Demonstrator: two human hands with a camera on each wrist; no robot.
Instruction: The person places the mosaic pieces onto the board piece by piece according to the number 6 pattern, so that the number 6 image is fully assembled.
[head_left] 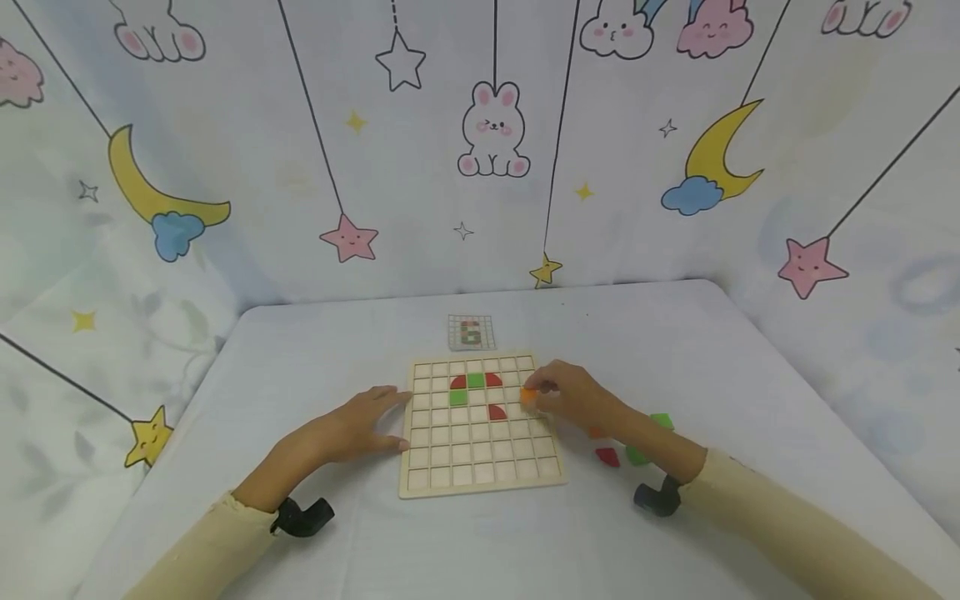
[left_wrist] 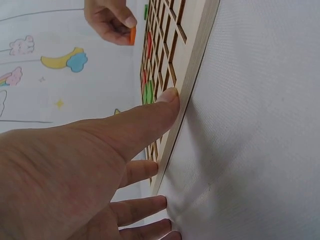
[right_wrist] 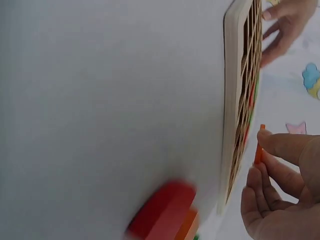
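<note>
White table (head_left: 337, 350) holds gridded board (head_left: 482, 453); card (head_left: 471, 332); loose pieces (head_left: 607, 457).

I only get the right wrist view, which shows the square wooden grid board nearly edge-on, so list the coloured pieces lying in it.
Observer: From the head view, the square wooden grid board holds three red quarter-round pieces and two green square pieces.

Operator: Report what lies beyond its far edge.

Observer: A small gridded card with a red-and-green figure.

Operator: Check the left edge too.

Observer: The left wrist view shows the person's bare left hand there, its thumb tip touching the board.
</note>
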